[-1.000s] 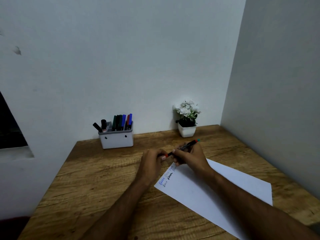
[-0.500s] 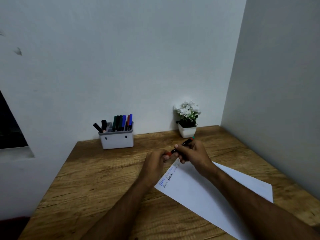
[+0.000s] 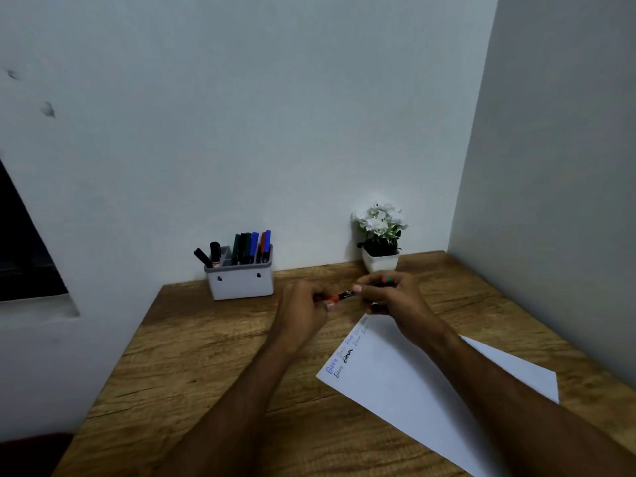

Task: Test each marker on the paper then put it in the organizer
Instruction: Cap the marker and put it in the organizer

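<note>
Black marker with red cap (image 3: pixel 342 297): we hold it above the wooden counter (image 3: pixel 206 356), left hand (image 3: pixel 303 313) pinching the cap, right hand (image 3: pixel 395 301) grasping the barrel. White paper (image 3: pixel 395 380) bears several test scribbles; grey organizer (image 3: pixel 240 282), far edge, holds several markers already.

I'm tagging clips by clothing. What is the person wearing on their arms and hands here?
Nothing shows on either. The left hand and right hand are bare, with no gloves, rings, watch or bands in view. Both forearms are uncovered right down to the picture's bottom edge; no sleeve is in view.
</note>
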A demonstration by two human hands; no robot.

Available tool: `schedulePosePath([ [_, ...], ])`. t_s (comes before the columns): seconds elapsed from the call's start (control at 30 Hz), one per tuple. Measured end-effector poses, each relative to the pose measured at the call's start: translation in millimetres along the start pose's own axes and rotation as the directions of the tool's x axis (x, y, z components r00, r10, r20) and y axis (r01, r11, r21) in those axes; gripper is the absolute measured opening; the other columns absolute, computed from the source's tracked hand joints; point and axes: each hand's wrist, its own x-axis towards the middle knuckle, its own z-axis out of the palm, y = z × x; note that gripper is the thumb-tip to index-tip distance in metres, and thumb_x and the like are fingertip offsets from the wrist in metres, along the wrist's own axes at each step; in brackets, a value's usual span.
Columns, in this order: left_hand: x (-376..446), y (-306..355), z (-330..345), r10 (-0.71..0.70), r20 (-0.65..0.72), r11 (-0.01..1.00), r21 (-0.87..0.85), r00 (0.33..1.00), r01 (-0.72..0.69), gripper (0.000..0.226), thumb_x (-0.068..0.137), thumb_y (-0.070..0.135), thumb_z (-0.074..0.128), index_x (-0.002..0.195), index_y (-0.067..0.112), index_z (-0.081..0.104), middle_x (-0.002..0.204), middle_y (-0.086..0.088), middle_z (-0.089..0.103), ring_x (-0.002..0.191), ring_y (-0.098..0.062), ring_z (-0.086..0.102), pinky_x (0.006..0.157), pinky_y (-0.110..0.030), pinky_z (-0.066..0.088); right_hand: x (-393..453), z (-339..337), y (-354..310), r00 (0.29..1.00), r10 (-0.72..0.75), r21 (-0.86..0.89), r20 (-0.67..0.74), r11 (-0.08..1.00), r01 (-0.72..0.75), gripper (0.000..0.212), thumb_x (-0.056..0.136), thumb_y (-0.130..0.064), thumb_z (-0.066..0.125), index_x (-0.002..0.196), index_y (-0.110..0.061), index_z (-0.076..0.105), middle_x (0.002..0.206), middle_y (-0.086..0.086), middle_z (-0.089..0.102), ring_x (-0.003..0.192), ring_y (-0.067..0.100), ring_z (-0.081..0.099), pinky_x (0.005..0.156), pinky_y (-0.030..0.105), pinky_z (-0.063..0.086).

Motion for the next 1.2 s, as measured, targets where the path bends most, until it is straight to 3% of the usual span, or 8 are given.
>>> schedulePosePath([
  [0.13,3,-7,-18,-0.142,-0.07,0.979,-0.156,0.987,0.13,0.014,0.073,0.017,0.085,0.085,0.017,0.078,0.072,0.013,0.069,0.07,0.003,0.062,0.055,-0.003,0.044,9,7,0,0.99,-0.115,-0.293,0.08,0.947,0.133,0.014,0.075,-0.004,0.089,0.088,-0.005,0.082,0.081,0.01,0.079,0.074,0.016,0.072,0.069,0.026,0.057],
  [0.27,6,-14,-30,-0.318,-0.126,0.803,-0.563,0.94,0.196,0.018,0.07,0.01,0.085,0.086,0.009,0.077,0.08,0.0,0.076,0.078,-0.01,0.071,0.061,-0.012,0.052,16,27,-1,0.954,-0.151,-0.488,0.26,0.832,0.265,0.017,0.083,-0.009,0.084,0.098,-0.015,0.083,0.085,0.0,0.081,0.075,0.011,0.075,0.068,0.028,0.058],
  [0.33,7,-14,-30,-0.342,-0.17,0.773,-0.611,0.924,0.174,0.018,0.073,0.009,0.083,0.089,0.012,0.075,0.082,0.001,0.075,0.08,-0.009,0.071,0.063,-0.014,0.053,22,44,-3,0.926,-0.192,-0.559,0.327,0.75,0.353,0.016,0.085,-0.013,0.083,0.101,-0.017,0.082,0.087,-0.004,0.081,0.077,0.006,0.074,0.072,0.029,0.061],
  [0.63,34,-19,-57,-0.119,-0.428,0.949,-0.315,0.896,-0.024,0.02,0.083,0.012,0.076,0.102,0.009,0.075,0.089,0.008,0.07,0.074,0.01,0.06,0.066,0.0,0.044,58,115,-21,0.916,-0.336,-0.572,0.219,0.716,0.399,0.015,0.087,-0.017,0.081,0.101,-0.011,0.082,0.092,0.001,0.081,0.081,0.005,0.074,0.081,0.03,0.062],
  [0.73,55,-27,-73,-0.07,-0.477,0.963,-0.261,0.876,-0.065,0.015,0.086,0.014,0.074,0.099,0.008,0.076,0.09,0.004,0.073,0.08,0.0,0.066,0.075,-0.011,0.053,77,132,-30,0.913,-0.399,-0.538,0.081,0.754,0.377,0.014,0.085,-0.017,0.082,0.098,-0.009,0.082,0.09,0.003,0.081,0.08,0.007,0.075,0.081,0.029,0.062],
  [0.93,74,-58,-73,-0.084,-0.513,0.989,-0.145,0.854,0.01,0.02,0.09,0.012,0.069,0.109,0.008,0.072,0.098,-0.003,0.073,0.084,-0.007,0.066,0.072,-0.009,0.048,115,154,-28,0.913,-0.398,-0.444,-0.091,0.837,0.321,0.014,0.087,-0.017,0.08,0.099,-0.008,0.082,0.089,0.006,0.081,0.079,0.012,0.076,0.081,0.035,0.064],
  [1.07,75,-77,-65,-0.053,-0.462,0.998,-0.042,0.885,0.038,0.024,0.09,0.01,0.067,0.114,0.011,0.07,0.106,-0.004,0.072,0.096,-0.015,0.067,0.086,-0.029,0.055,129,170,-17,0.93,-0.357,-0.44,-0.089,0.852,0.285,0.018,0.089,-0.019,0.08,0.103,-0.007,0.081,0.095,0.006,0.081,0.083,0.01,0.075,0.082,0.029,0.064],
  [1.2,74,-91,-58,-0.026,-0.413,0.997,0.049,0.911,0.051,0.024,0.091,0.011,0.065,0.115,0.013,0.068,0.111,-0.003,0.068,0.103,-0.015,0.063,0.088,-0.026,0.051,137,178,-6,0.957,-0.285,-0.54,-0.056,0.815,0.211,0.014,0.086,-0.019,0.081,0.092,-0.005,0.081,0.085,0.008,0.079,0.076,0.014,0.073,0.073,0.022,0.059],
])
